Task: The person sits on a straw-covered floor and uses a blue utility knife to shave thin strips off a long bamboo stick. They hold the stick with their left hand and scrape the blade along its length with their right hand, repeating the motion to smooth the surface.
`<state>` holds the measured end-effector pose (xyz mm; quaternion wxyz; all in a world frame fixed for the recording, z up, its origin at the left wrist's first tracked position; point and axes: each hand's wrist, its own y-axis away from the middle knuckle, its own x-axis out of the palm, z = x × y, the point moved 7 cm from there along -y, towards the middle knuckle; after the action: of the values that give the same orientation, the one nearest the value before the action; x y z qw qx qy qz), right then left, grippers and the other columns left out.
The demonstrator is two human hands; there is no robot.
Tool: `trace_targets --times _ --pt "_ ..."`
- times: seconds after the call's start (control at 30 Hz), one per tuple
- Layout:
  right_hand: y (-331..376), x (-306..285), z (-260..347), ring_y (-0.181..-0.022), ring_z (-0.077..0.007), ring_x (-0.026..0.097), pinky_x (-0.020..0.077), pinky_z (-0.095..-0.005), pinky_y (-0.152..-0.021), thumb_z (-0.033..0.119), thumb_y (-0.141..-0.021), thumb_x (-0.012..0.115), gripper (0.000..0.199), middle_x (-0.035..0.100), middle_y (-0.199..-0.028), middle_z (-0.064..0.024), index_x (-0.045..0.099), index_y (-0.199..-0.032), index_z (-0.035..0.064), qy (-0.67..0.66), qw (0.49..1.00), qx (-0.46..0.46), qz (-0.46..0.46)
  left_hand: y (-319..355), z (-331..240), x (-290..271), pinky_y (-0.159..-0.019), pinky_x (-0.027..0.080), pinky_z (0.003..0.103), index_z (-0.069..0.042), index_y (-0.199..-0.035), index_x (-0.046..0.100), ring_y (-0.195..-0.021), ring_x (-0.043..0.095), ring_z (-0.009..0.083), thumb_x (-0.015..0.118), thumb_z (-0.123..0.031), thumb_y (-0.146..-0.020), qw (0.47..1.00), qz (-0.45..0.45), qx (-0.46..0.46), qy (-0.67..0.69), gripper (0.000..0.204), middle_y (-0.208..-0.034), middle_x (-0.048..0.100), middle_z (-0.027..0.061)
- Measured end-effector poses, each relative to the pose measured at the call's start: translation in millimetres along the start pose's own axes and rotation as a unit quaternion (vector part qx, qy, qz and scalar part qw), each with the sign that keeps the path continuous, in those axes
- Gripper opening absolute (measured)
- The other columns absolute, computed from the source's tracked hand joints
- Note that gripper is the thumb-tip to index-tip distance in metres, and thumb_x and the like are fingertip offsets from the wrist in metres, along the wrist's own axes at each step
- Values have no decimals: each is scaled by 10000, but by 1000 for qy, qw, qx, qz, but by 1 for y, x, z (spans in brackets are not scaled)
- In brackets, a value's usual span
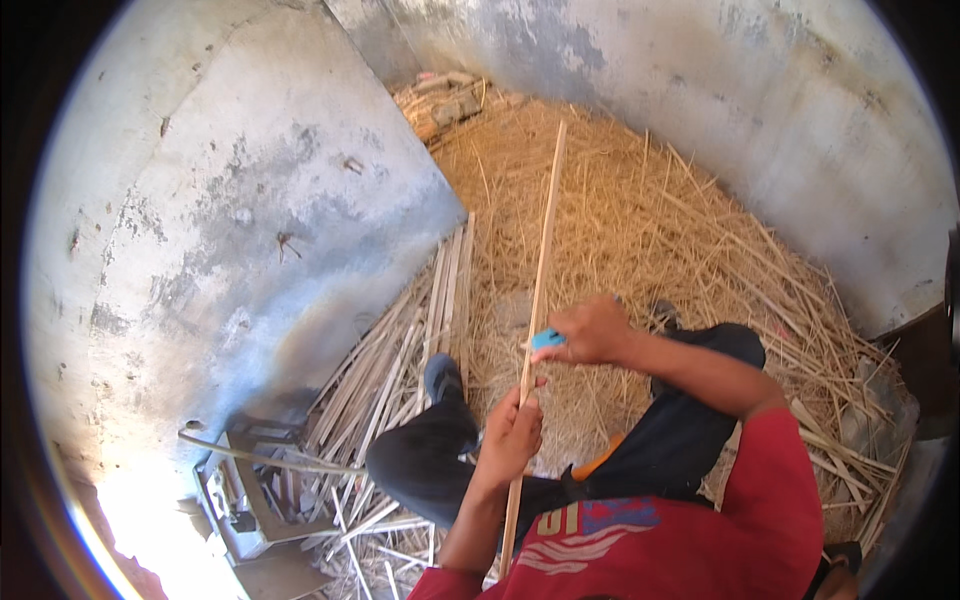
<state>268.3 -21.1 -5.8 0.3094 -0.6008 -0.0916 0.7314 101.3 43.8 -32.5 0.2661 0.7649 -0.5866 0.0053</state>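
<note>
A long, narrow pale strip of wood or bamboo (548, 225) runs from beside my body up across the middle of the view. My left hand (511, 437) is closed round its lower part, the thumb lying along it. Higher up, my right hand (592, 330) is closed on a small blue piece (548, 340) that meets the strip's right side. Fingers cover most of that piece, so whether it is a tool handle or a guard cannot be told. Between the two hands there is a short gap of bare strip.
Straw-like shavings (600, 220) cover the ground ahead. Split strips (380, 370) lie in a long pile on the left, near my foot (442, 378). Concrete walls (280, 180) stand left and far. A metal frame (250, 500) sits at lower left. My bent legs flank the work.
</note>
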Motion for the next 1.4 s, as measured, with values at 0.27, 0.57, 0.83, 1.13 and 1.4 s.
trace_targets --times 0.27,0.57,0.83,1.13,1.4 --pt "-9 -14 -2 -374 -247 511 373 -362 -358 751 -768 528 663 478 -447 -58 512 -572 118 12 999 -27 -40 -5 -3 6 -403 252 180 -28 -1320 439 -446 291 8 435 -187 -1015 997 20 10 76 344 -655 368 -65" --pt "-1 -3 -38 -378 -236 516 380 -369 -368 742 -791 509 634 508 -452 -66 655 -670 137 34 996 88 -2 12 2 8 -407 257 183 6 -1314 442 -450 301 14 454 -185 -1005 996 15 2 85 363 -645 366 -60" --pt "-1 3 9 -376 -249 501 374 -365 -370 774 -714 569 684 469 -434 -65 487 -522 123 -13 999 -28 -21 7 3 3 -414 243 181 -40 -1309 437 -460 278 8 401 -218 -1033 998 -3 -2 58 330 -649 348 -73" --pt "-14 8 -98 -436 -236 570 429 -365 -403 798 -774 455 686 561 -504 -52 732 -774 171 48 973 206 89 34 7 15 -401 242 183 -11 -1315 440 -451 302 -1 445 -192 -1016 999 17 5 29 350 -610 348 -89" --pt "-7 4 -53 -346 -222 507 370 -347 -348 823 -757 444 754 478 -408 -53 554 -526 113 58 994 90 -14 32 3 2 -456 254 192 -38 -1333 448 -507 322 1 409 -192 -1022 985 -37 55 -157 348 -630 364 -83"
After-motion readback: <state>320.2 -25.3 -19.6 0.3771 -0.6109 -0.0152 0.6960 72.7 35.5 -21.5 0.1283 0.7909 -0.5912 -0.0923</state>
